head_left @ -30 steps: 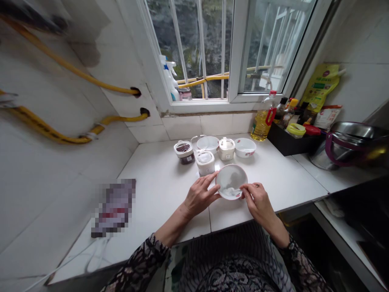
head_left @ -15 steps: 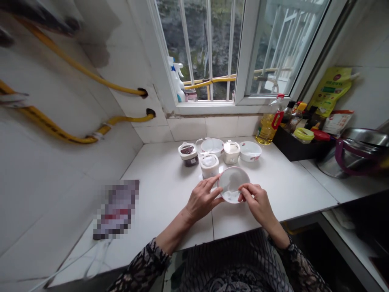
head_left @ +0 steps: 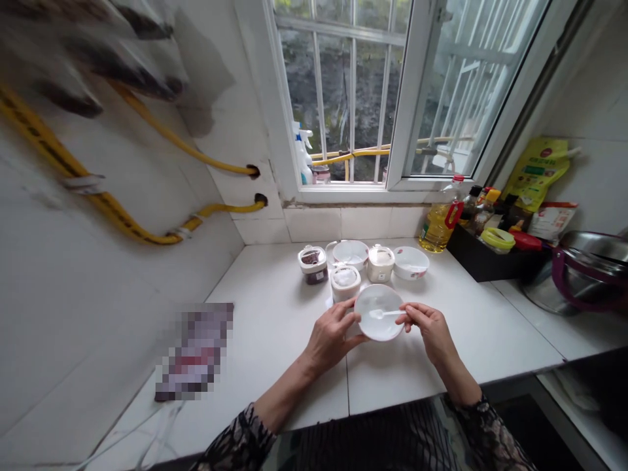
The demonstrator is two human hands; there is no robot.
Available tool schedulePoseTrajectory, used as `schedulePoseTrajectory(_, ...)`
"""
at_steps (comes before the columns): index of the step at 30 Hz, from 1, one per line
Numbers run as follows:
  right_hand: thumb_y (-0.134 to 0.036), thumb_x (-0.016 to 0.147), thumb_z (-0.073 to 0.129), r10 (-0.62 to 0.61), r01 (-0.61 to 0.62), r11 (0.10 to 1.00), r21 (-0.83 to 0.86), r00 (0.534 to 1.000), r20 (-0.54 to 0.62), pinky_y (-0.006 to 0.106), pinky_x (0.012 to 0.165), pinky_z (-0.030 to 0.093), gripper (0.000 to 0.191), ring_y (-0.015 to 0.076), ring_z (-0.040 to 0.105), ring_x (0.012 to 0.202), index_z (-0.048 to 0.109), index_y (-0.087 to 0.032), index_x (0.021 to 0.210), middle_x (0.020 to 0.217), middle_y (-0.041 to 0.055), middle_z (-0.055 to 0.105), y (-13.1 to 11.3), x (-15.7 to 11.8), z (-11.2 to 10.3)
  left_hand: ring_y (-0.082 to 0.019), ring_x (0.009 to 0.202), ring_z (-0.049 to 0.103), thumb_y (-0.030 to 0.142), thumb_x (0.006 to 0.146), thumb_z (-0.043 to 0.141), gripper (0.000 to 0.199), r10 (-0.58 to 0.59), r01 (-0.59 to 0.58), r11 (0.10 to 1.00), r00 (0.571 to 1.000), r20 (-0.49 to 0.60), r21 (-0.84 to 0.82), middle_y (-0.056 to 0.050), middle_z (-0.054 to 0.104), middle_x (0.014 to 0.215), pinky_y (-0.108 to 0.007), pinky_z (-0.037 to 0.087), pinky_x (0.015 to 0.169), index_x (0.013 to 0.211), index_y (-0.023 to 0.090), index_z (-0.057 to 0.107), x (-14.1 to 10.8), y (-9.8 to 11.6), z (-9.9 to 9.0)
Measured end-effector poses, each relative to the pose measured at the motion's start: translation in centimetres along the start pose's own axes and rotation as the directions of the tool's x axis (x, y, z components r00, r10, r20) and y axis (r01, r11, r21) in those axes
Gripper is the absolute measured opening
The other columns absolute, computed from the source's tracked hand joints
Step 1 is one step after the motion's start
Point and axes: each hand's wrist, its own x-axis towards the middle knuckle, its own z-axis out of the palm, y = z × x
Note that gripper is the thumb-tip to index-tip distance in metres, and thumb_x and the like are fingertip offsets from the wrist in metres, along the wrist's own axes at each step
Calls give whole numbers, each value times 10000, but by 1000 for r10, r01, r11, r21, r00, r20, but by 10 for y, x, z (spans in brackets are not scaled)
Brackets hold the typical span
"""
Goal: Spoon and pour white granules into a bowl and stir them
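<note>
A white bowl (head_left: 373, 297) is tilted towards me above the white tiled counter, with my left hand (head_left: 336, 330) closed on its left rim. Between the fingers of my right hand (head_left: 426, 324) is the handle of a small white spoon (head_left: 390, 313), whose head lies inside the bowl. Just behind stands a lidded jar of white contents (head_left: 345, 282). Further back are a jar with dark contents (head_left: 313, 265), a jar with pale contents (head_left: 381, 263) and two more white bowls (head_left: 350, 254), (head_left: 411, 263).
An oil bottle (head_left: 438, 219) stands by the window wall, beside a black box (head_left: 471, 252) of bottles. A steel pot (head_left: 589, 275) is at the right. A pixelated object (head_left: 196, 353) lies on the counter's left side.
The spoon shows more clearly across the bowl, and my right hand has drawn back slightly to the right. The whole view has shifted, so the counter things appear lower.
</note>
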Motion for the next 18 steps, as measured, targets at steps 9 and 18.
schedulePoseTrajectory(9,-444,627,815,-69,69,997,41,998,12,306,592,493,336,142,564,516,743,-142,756,632,76,745,-18,37,10,-244,1050,686,287,774,793,276,-80,81,995,997,23,-55,-111,682,1212,-345,598,800,954,220,594,0,-2,0)
schedulePoseTrajectory(18,-393,890,577,-467,504,822,-266,863,192,327,646,523,245,202,669,636,699,-180,890,707,58,753,-26,75,60,-242,1023,689,283,730,824,320,-127,131,987,991,47,-89,-102,688,1184,-338,589,797,942,223,592,0,-4,3)
